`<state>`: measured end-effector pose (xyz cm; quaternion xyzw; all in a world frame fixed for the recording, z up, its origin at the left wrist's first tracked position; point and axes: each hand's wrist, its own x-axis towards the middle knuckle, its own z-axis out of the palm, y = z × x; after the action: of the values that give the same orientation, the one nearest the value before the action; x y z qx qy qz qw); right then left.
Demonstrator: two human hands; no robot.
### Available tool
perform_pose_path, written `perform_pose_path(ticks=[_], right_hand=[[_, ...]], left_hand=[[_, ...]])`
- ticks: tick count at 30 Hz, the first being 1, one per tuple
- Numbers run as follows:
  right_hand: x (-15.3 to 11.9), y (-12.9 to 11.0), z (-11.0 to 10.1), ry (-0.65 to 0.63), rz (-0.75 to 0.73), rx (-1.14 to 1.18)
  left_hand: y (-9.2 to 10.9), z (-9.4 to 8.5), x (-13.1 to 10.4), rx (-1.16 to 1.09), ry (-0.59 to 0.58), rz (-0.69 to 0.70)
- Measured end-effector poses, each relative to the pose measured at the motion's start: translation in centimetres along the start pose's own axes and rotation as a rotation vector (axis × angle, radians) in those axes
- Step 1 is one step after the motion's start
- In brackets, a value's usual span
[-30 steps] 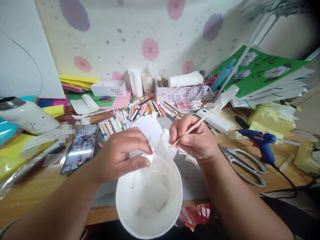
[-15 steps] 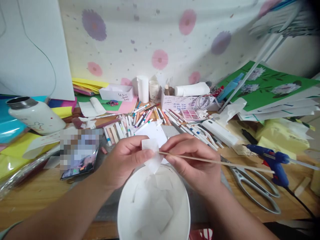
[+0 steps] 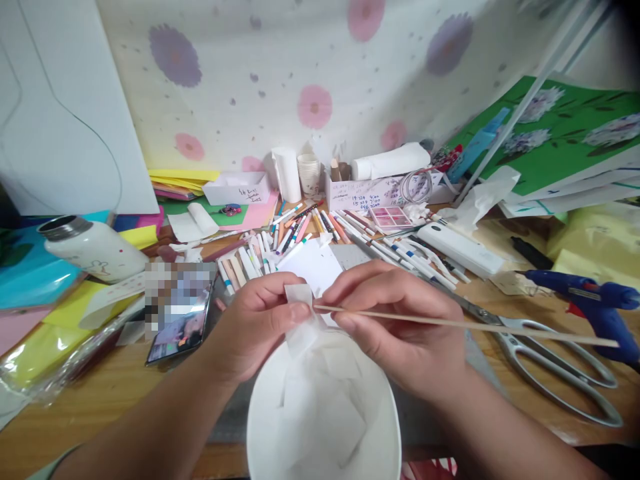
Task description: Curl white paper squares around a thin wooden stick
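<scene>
Between the thumb and fingers of my left hand (image 3: 267,319) is a small piece of thin white paper (image 3: 301,337). My right hand (image 3: 400,323) pinches a thin wooden stick (image 3: 465,325) close to its left end, and that end meets the paper's right edge. The stick's long free part points right, passing over the scissors. Just below both hands stands a white tub (image 3: 393,413) with several cut pieces of thin white paper (image 3: 333,407) inside. My fingers partly hide where stick and paper meet.
Large metal scissors (image 3: 550,363) and a blue glue gun (image 3: 590,293) lie on the right. On the left are a phone (image 3: 183,327) and a white bottle (image 3: 97,250). Many markers (image 3: 250,257) spread across the back, before a lettered white box (image 3: 370,193).
The view has shifted, so most table items sit at different places in the picture. Both hands keep their grips on paper and stick; the paper's angle against the thumb has changed slightly.
</scene>
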<state>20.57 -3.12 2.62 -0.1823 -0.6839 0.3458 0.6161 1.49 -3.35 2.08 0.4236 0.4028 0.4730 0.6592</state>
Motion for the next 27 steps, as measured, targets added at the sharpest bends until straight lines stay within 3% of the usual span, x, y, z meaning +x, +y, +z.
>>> perform_pose_path(ticks=[8,27], right_hand=[[0.07,0.17,-0.04,-0.005,-0.043,-0.066],[0.15,-0.18,0.13,-0.001,-0.013,-0.016]], left_hand=[[0.42,0.42,0.03,-0.010,0.008,-0.008],[0.07,-0.11,0.04,-0.144,-0.126,-0.016]])
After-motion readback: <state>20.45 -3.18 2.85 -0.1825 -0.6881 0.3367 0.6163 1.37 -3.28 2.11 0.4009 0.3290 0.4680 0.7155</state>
